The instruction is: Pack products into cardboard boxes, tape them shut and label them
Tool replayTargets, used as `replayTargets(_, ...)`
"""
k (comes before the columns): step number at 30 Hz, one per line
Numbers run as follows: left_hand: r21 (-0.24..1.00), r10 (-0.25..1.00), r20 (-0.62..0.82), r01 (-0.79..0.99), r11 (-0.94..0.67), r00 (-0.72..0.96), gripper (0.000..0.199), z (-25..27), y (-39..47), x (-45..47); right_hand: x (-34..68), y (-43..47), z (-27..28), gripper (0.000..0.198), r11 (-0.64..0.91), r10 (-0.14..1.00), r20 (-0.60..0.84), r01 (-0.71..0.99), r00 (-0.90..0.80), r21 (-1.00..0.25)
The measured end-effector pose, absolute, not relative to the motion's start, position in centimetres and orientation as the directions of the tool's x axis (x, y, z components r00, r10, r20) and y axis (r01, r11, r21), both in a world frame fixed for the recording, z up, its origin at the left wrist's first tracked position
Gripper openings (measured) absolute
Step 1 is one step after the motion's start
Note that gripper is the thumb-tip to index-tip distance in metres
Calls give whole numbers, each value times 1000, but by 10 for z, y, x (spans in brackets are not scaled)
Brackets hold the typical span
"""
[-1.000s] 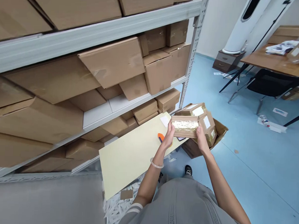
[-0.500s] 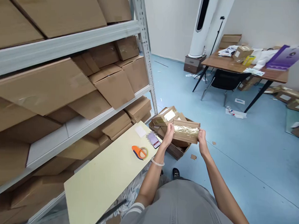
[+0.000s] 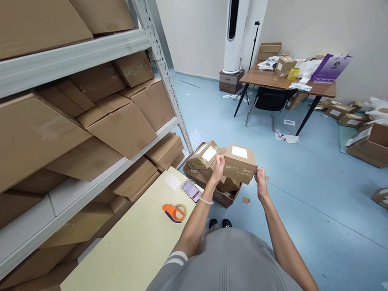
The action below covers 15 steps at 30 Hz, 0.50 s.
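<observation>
Between my hands is a taped cardboard box (image 3: 241,165) with a white label on its upper face. My left hand (image 3: 218,167) grips its left edge, and my right hand (image 3: 261,181) pinches the lower right corner. The held box is above a large open carton (image 3: 223,200) on the floor. Inside that carton lie other boxes, among them a labelled parcel (image 3: 204,155) left of my left hand. On the cream table (image 3: 121,249) beside my left forearm are an orange tape dispenser (image 3: 174,213), a phone (image 3: 192,190) and a white paper slip (image 3: 172,182).
A metal shelf rack (image 3: 144,38) stacked with cardboard boxes stands at the left. Farther off are a wooden desk (image 3: 248,76) with parcels and a purple bag, and a black chair (image 3: 273,99). Cartons (image 3: 370,147) sit on the floor at the right.
The held box has tilted, so its labelled face now shows where the taped side faced me. My hands remain on it. The view has shifted to the right.
</observation>
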State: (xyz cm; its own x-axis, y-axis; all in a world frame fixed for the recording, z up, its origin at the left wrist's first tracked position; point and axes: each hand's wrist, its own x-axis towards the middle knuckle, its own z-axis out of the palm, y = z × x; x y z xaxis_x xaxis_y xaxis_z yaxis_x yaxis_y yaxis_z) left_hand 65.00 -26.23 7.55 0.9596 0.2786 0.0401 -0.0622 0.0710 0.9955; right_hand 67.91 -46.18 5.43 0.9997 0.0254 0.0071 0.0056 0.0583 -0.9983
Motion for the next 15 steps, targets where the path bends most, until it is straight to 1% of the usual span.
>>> replayTargets(2, 991, 278, 102, -124, 60, 955, 56, 75, -257, 662, 686, -457, 50, 53, 63, 45, -7, -10, 999, -998)
replayTargets(4, 983, 274, 154, -174, 50, 949, 53, 75, -251, 675, 693, -451, 45, 54, 59, 34, 0, -2, 999, -998)
replayTargets(6, 977, 277, 193, -211, 35, 941, 51, 74, -245, 686, 700, -445, 40, 56, 52, 21, 10, 9, 1000, -999)
replayTargets(8, 975, 266, 211, -224, 18, 940, 51, 70, -239, 697, 706, -440, 34, 60, 16, 33, 15, 14, 999, -1000)
replayTargets(10, 983, 268, 179, -183, -11, 947, 51, 62, -233, 704, 712, -437, 27, 66, -84, 73, -11, -5, 997, -996)
replayTargets(11, 990, 289, 144, -140, -32, 947, 51, 56, -229, 707, 714, -437, 22, 71, -153, 89, -48, -34, 995, -988)
replayTargets(13, 997, 359, 59, -36, -71, 931, 50, 44, -222, 708, 717, -439, 13, 81, -278, 100, -146, -114, 984, -954)
replayTargets(15, 996, 426, 1, 37, -81, 905, 51, 32, -216, 705, 720, -441, 2, 91, -336, 104, -210, -164, 972, -928)
